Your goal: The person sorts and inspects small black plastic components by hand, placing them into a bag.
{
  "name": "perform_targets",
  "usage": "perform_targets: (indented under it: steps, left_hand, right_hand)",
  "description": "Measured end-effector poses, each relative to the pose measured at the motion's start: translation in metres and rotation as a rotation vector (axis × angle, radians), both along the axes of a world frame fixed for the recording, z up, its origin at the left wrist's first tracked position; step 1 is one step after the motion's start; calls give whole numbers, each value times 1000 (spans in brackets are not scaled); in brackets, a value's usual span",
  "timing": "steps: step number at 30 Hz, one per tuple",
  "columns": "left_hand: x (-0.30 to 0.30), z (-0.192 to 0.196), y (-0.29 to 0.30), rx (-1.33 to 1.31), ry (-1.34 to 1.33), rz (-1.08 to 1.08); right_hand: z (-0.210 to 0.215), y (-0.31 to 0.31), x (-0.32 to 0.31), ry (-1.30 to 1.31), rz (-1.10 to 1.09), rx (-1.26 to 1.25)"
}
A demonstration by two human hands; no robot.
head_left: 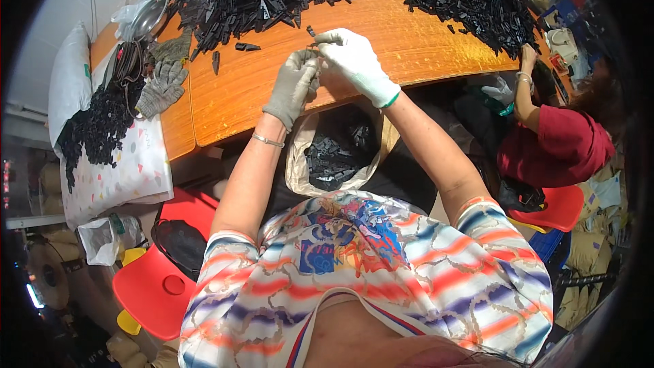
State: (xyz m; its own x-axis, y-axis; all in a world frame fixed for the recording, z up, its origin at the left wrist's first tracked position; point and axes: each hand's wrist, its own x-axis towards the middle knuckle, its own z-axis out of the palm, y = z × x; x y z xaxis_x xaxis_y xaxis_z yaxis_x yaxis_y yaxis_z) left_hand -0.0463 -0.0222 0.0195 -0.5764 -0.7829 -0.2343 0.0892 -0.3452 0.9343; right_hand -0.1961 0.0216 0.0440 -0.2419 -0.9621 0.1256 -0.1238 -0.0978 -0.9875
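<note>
Over the near edge of the wooden table, my two gloved hands meet with fingers pinched. My left hand (296,85), in a greyish glove, is closed near the fingertips of the right; what it grips is mostly hidden. In a white glove with a green cuff, my right hand (355,63) is closed on a small black plastic piece (310,31) that sticks out past its fingertips. Below the hands, an open bag (297,167) with a pale rolled rim holds many similar black pieces. Two loose pieces, one of them a dark piece (247,47), lie left of my hands.
A large heap of black plastic parts (238,0) covers the back of the table (381,0); another heap (470,0) lies right. Grey knitted gloves (162,88) rest at the left edge beside a black pile (95,129). A person in a red top (555,143) works at right. Red chair (150,293) stands lower left.
</note>
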Motion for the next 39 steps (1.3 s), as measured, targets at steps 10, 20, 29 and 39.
perform_targets:
  steps: [10,20,29,39]
  left_hand:
    - [2,-7,4,174,381,95]
    - [0,2,11,22,267,135]
    - [6,6,19,-18,115,144]
    - [-2,-17,15,-478,-147,284]
  right_hand:
    - [-5,-6,15,94,-154,-89]
    - [-8,-6,21,109,-163,-86]
    - [-3,-1,16,424,-92,-90]
    - [11,-1,17,1179,37,-105]
